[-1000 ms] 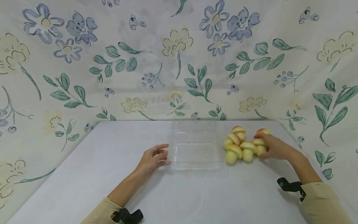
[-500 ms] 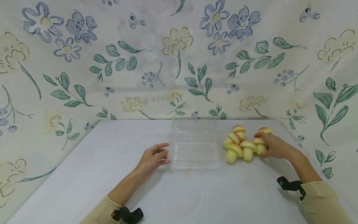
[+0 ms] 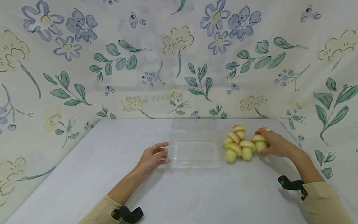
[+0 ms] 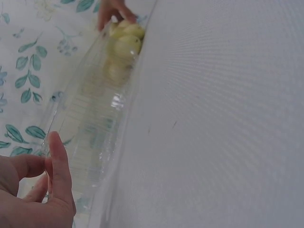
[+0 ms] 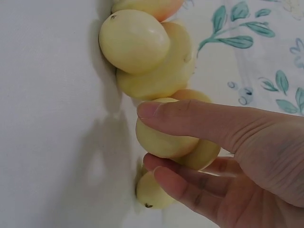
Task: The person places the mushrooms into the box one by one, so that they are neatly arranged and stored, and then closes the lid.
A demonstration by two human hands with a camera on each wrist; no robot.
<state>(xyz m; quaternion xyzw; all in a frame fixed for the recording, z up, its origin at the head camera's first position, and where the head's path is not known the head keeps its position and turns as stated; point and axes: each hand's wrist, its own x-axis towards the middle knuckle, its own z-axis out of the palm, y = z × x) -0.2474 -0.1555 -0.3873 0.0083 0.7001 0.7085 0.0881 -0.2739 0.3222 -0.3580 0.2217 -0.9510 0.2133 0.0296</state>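
My left hand [image 3: 153,158] stands at the left side of a clear plastic box [image 3: 195,152], fingers loosely bent and their tips right at its wall. In the left wrist view its fingers overlap the box's near edge. At the right, my right hand [image 3: 276,143] holds a pale yellow mushroom [image 3: 260,145] with a reddish tinge, the front right one of a group. In the right wrist view the thumb lies over this mushroom [image 5: 166,146] and the fingers are curled beneath it. Another mushroom [image 3: 263,129] shows behind the hand, partly hidden.
Several more yellow mushrooms [image 3: 247,153] lie close together just right of the box. The clear lid [image 3: 193,125] stands open toward the back. A white table [image 3: 179,199] runs up to a floral cloth [image 3: 179,71] hanging behind.
My right hand has tightened slightly around the mushroom, which has shifted a little to the left. The left hand and the box have stayed in place.
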